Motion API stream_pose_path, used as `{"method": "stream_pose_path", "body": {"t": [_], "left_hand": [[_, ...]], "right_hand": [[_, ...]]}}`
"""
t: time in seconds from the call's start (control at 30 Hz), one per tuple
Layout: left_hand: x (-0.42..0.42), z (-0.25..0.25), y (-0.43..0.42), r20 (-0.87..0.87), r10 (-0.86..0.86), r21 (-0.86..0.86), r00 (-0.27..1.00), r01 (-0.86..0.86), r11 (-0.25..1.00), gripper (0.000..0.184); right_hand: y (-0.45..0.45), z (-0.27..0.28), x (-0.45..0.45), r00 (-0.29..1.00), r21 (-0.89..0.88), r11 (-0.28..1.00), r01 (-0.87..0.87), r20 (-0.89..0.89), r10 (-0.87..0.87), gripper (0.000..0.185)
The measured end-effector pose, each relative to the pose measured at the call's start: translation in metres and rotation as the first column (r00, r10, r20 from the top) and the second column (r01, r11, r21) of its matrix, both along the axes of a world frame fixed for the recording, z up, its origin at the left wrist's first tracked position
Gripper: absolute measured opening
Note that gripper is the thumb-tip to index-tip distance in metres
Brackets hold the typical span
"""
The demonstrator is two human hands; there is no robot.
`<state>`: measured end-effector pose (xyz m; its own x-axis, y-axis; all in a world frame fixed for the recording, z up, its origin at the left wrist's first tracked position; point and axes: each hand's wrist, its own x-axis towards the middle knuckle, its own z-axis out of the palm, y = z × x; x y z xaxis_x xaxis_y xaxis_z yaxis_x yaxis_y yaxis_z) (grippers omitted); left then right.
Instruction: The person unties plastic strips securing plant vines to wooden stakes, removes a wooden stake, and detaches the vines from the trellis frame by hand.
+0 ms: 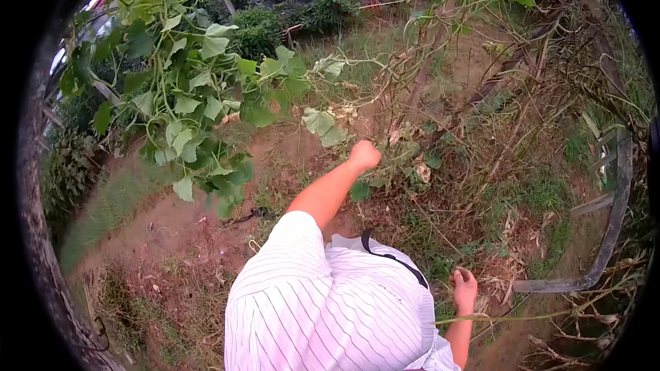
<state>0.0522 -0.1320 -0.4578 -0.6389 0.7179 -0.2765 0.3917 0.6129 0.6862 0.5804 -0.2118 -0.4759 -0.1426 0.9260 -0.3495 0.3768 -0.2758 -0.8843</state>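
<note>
My left hand (pixel 365 155) is stretched forward at the centre, its fingers closed at the vine stems; what it grips is too small to make out. Just beyond it hang pale, wilting leaves (pixel 323 127) and thin tangled stems (pixel 412 69). Down at the lower right, my right hand (pixel 464 283) hangs beside my body, fingers curled with thumb and fingertip close together; whether anything lies between them cannot be seen. A long green stem (pixel 509 318) crosses near its wrist.
Leafy green vines (pixel 185 96) hang at the upper left. Dry tangled vines (pixel 550 69) fill the upper right. A bent grey metal bar (pixel 622 192) stands at the right, and a wooden post (pixel 41 247) at the left edge. Weeds and dry litter cover the soil (pixel 172 233).
</note>
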Motion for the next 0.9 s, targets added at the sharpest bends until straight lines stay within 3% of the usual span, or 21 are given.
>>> {"method": "stream_pose_path", "body": {"t": [0.03, 0.07, 0.1, 0.13, 0.17, 0.23, 0.27, 0.3, 0.33, 0.4, 0.43, 0.53, 0.6, 0.67, 0.73, 0.77, 0.8, 0.87, 0.9], "left_hand": [[-0.017, 0.001, 0.004, -0.005, 0.177, 0.155, 0.984, -0.174, 0.972, 0.030], [-0.037, 0.001, 0.013, -0.008, 0.230, 0.273, 0.973, -0.219, 0.937, 0.038], [-0.041, 0.039, 0.012, -0.117, 0.121, 0.267, 0.986, -0.086, 0.960, 0.051], [-0.047, 0.066, 0.018, 0.183, -0.113, 0.242, 0.977, 0.067, 0.968, 0.069], [-0.048, 0.055, 0.034, 0.195, -0.142, 0.224, 0.970, 0.097, 0.970, 0.069], [-0.049, 0.031, 0.067, 0.091, -0.374, 0.235, 0.923, 0.345, 0.909, 0.088], [-0.035, 0.062, 0.069, 0.160, -0.396, 0.101, 0.904, 0.384, 0.918, 0.099], [-0.029, 0.050, 0.081, 0.173, -0.429, 0.095, 0.887, 0.418, 0.903, 0.099], [-0.018, 0.042, 0.087, 0.280, -0.431, 0.146, 0.858, 0.406, 0.902, 0.083], [-0.002, 0.034, 0.087, 0.310, -0.437, 0.091, 0.845, 0.431, 0.898, 0.057], [-0.001, 0.023, 0.086, 0.328, -0.456, 0.074, 0.828, 0.458, 0.886, 0.057], [-0.003, -0.024, 0.076, 0.095, -0.531, 0.051, 0.842, 0.529, 0.847, 0.042], [-0.017, -0.025, 0.078, -0.233, -0.668, -0.112, 0.707, 0.663, 0.741, 0.039], [-0.046, -0.032, 0.088, -0.188, -0.684, -0.128, 0.705, 0.673, 0.729, 0.037], [-0.045, -0.007, 0.091, 0.142, -0.548, -0.006, 0.824, 0.555, 0.832, 0.040], [-0.044, 0.007, 0.092, 0.296, -0.451, 0.033, 0.842, 0.463, 0.886, 0.043], [-0.030, 0.026, 0.085, 0.416, -0.311, 0.198, 0.854, 0.249, 0.948, 0.032], [-0.025, 0.033, 0.081, 0.563, -0.173, 0.296, 0.808, -0.002, 0.955, 0.023], [-0.027, 0.033, 0.081, 0.561, -0.170, 0.283, 0.810, 0.005, 0.959, 0.023]], "right_hand": [[-0.012, -0.005, 0.000, 0.999, -0.030, 0.999, 0.027, 0.017, -0.027, 0.027], [-0.027, -0.009, 0.001, 0.995, -0.057, 0.994, 0.098, 0.017, -0.097, 0.027], [-0.043, -0.015, 0.003, 0.986, -0.082, 0.982, 0.169, 0.020, -0.168, 0.027], [-0.062, -0.017, 0.006, 0.962, -0.151, 0.950, 0.272, 0.005, -0.274, 0.028], [-0.083, -0.024, 0.015, 0.952, -0.167, 0.937, 0.305, 0.020, -0.307, 0.028], [-0.128, -0.051, 0.036, 0.845, -0.321, 0.806, 0.497, -0.034, -0.534, 0.022], [-0.149, -0.059, 0.041, 0.835, -0.261, 0.800, 0.540, 0.048, -0.548, 0.022], [-0.160, -0.051, 0.036, 0.813, -0.264, 0.776, 0.573, 0.062, -0.579, 0.022], [-0.174, -0.038, 0.033, 0.805, -0.331, 0.745, 0.579, 0.088, -0.586, 0.022], [-0.193, -0.021, 0.022, 0.779, -0.408, 0.681, 0.608, 0.139, -0.612, 0.022], [-0.196, -0.018, 0.013, 0.759, -0.393, 0.666, 0.634, 0.153, -0.632, 0.022], [-0.204, -0.015, 0.000, 0.708, -0.424, 0.610, 0.670, 0.116, -0.697, 0.020], [-0.208, -0.019, -0.007, 0.689, -0.442, 0.595, 0.671, 0.076, -0.721, 0.020], [-0.209, -0.028, -0.017, 0.684, -0.456, 0.603, 0.654, 0.016, -0.730, 0.019], [-0.213, -0.037, -0.022, 0.672, -0.451, 0.614, 0.648, -0.042, -0.739, 0.015], [-0.212, -0.044, -0.024, 0.668, -0.456, 0.615, 0.643, -0.058, -0.742, 0.015], [-0.210, -0.053, -0.022, 0.703, -0.467, 0.628, 0.623, -0.018, -0.711, 0.014], [-0.209, -0.061, -0.021, 0.732, -0.489, 0.629, 0.605, 0.029, -0.681, 0.013], [-0.204, -0.062, -0.020, 0.744, -0.465, 0.646, 0.605, 0.042, -0.666, 0.014]]}}
